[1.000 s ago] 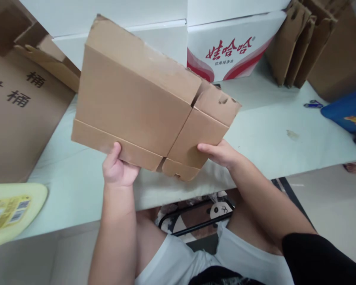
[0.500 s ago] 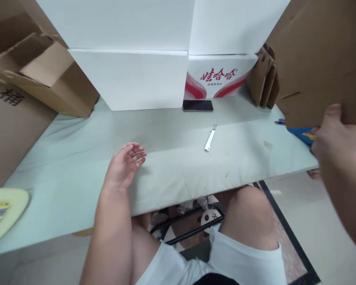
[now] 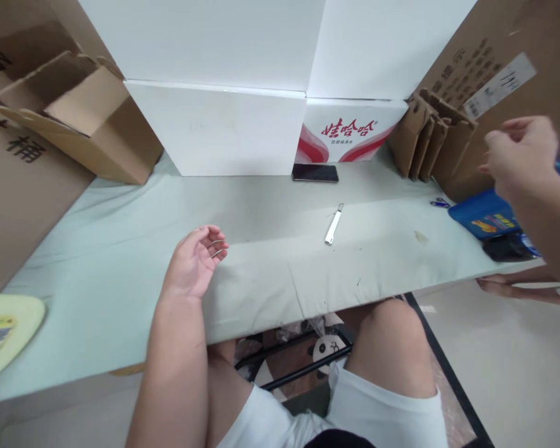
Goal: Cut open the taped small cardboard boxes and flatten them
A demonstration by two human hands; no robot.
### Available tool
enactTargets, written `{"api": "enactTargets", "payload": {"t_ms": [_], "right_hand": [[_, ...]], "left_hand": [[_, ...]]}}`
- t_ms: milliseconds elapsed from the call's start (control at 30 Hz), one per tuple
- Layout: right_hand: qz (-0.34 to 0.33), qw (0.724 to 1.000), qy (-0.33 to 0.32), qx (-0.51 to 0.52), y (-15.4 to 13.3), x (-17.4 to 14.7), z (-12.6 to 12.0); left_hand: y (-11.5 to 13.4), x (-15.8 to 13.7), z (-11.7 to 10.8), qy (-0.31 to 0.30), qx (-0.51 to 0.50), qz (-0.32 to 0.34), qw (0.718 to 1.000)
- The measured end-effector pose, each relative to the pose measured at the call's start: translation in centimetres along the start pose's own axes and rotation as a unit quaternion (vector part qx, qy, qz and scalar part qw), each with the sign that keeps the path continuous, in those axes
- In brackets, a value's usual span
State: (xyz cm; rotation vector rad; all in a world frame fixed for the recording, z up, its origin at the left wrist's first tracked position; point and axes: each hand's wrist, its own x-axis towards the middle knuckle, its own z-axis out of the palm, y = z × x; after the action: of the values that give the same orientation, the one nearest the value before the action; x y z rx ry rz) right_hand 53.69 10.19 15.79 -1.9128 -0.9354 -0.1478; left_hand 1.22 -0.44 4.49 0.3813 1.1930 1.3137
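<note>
My left hand point(image 3: 196, 260) rests on the cloth-covered table point(image 3: 261, 267), palm turned up, fingers loosely curled and apart, with nothing in it. Raised at the right, my right hand point(image 3: 522, 152) is slightly blurred; its fingers are bent with a gap to the thumb, and I see nothing in them. Behind it stands a large brown carton point(image 3: 485, 56) with a white label. The folded cardboard pieces point(image 3: 427, 140) standing upright are left of that hand. A white-handled utility knife point(image 3: 335, 225) lies between my hands.
White boxes point(image 3: 224, 130) stack along the back, one with red print point(image 3: 348, 132). A phone point(image 3: 315, 173) lies before them. An open cardboard box point(image 3: 107, 124) stands left, near a pale yellow object point(image 3: 21, 311). A blue package point(image 3: 483, 214) and dark item point(image 3: 508, 247) sit right. Another person's limb point(image 3: 518, 283) shows beyond.
The brown cardboard in my right hand has left it and is no longer seen as a held piece. That hand has moved up. My left hand stays in place.
</note>
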Motion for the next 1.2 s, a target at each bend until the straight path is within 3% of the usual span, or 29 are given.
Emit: {"api": "enactTargets", "payload": {"t_ms": [33, 100, 167, 200, 300, 367, 433, 600, 700, 833, 933, 1067, 1200], "right_hand": [[0.012, 0.998, -0.056, -0.030, -0.6, -1.8, -0.3], [-0.027, 0.987, -0.144, -0.068, -2.4, -5.9, -0.9], [-0.138, 0.950, -0.269, -0.079, -4.6, -9.9, -1.2], [-0.207, 0.916, -0.332, -0.085, -5.8, -11.8, -1.2], [-0.408, 0.770, -0.483, -0.084, -9.9, -17.0, 0.1], [-0.497, 0.697, -0.510, -0.084, -12.7, -20.1, 1.9], [-0.555, 0.645, -0.519, -0.085, -15.7, -23.2, 4.1], [-0.638, 0.557, -0.525, -0.086, -24.1, -31.0, 10.1], [-0.647, 0.565, -0.506, -0.072, -29.8, -35.4, 13.8], [-0.590, 0.640, -0.491, -0.038, -36.8, -39.6, 19.0], [-0.542, 0.684, -0.487, -0.014, -40.2, -41.4, 22.3], [-0.498, 0.689, -0.525, 0.030, -41.2, -41.9, 24.4], [-0.488, 0.701, -0.516, 0.067, -37.8, -40.0, 23.2]], "left_hand": [[0.2, -0.1, -0.2, -0.004, -0.006, 0.008, 1.000], [0.7, -0.3, -0.5, -0.010, -0.020, 0.023, 0.999], [1.2, -0.8, -0.6, -0.007, -0.034, 0.030, 0.999], [1.4, -1.0, -0.6, -0.002, -0.043, 0.031, 0.999], [2.2, -1.8, -0.9, 0.022, -0.075, 0.034, 0.996], [2.7, -2.3, -1.4, 0.033, -0.098, 0.040, 0.994], [3.1, -2.6, -2.3, 0.038, -0.119, 0.050, 0.991], [4.2, -2.9, -5.5, 0.057, -0.173, 0.091, 0.979], [4.8, -2.7, -7.0, 0.076, -0.200, 0.101, 0.972], [5.3, -2.3, -8.2, 0.083, -0.222, 0.116, 0.965], [5.3, -2.3, -8.7, 0.084, -0.229, 0.118, 0.963], [5.1, -2.6, -9.0, 0.084, -0.234, 0.120, 0.961], [5.1, -2.8, -9.3, 0.086, -0.249, 0.129, 0.956]]}}
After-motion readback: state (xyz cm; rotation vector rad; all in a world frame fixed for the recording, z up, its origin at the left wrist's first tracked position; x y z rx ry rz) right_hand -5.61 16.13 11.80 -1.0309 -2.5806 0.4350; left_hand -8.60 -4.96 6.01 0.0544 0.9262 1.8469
